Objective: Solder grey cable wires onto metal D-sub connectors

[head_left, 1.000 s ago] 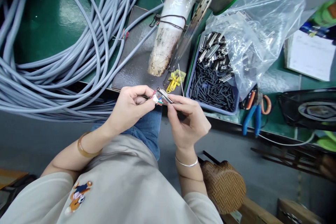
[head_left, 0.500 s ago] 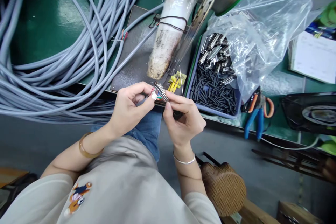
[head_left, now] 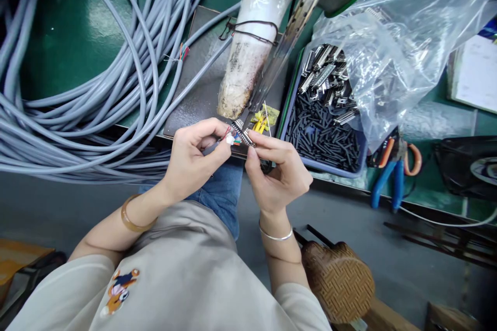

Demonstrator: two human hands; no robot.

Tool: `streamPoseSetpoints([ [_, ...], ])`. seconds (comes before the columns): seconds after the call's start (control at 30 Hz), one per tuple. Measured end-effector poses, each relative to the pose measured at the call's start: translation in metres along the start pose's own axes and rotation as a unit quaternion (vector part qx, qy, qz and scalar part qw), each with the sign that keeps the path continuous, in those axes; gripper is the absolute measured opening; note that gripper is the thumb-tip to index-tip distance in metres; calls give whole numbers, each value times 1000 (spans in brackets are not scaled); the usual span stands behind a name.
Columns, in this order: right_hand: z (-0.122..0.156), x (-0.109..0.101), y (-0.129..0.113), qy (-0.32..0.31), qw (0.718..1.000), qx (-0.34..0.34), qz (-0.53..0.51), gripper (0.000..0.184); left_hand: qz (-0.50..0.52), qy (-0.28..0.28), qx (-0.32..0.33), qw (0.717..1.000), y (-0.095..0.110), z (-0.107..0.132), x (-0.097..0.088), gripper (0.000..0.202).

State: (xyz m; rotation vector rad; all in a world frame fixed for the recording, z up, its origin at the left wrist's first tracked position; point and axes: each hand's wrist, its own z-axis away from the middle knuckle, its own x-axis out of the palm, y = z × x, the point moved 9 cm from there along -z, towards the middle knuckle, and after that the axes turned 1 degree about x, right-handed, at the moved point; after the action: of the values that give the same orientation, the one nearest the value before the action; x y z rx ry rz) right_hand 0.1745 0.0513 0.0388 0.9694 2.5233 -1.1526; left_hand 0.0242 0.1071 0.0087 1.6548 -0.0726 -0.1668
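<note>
My left hand [head_left: 198, 158] pinches the stripped end of a grey cable, where thin coloured wires [head_left: 236, 140] fan out beside a small white tuft. Between finger and thumb, my right hand [head_left: 277, 168] grips one end of a metal multi-pin connector [head_left: 243, 132]. The wires lie against the connector's pin side; whether each is joined to a pin is too small to tell. Directly beyond the connector is the tip of a soldering iron [head_left: 254, 106], its perforated metal barrel slanting down from above. A yellow piece [head_left: 262, 121] lies on the dark plate [head_left: 194, 88] behind my fingers.
A white fume pipe [head_left: 252, 46] in plastic film hangs over the plate. Grey cables [head_left: 128, 77] fill the left. To the right, a blue bin [head_left: 326, 163] holds connectors and black tubing pieces under a plastic bag [head_left: 411, 57]. Cutters [head_left: 392, 170] lie by the bench edge.
The view has shifted a little, so the bin and cutters appear farther right. Both hands keep their hold; the connector is turned slightly and sits close to the iron's tip.
</note>
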Motion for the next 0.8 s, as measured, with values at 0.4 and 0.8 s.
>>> streamPoseSetpoints([
  [0.4, -4, -1, -9, 17, 999, -27, 37, 20, -20, 11, 9, 1000, 8, -2, -1, 14],
  [0.8, 7, -1, -11, 10, 994, -66, 90, 18, 14, -10, -36, 999, -3, 0, 2, 15],
])
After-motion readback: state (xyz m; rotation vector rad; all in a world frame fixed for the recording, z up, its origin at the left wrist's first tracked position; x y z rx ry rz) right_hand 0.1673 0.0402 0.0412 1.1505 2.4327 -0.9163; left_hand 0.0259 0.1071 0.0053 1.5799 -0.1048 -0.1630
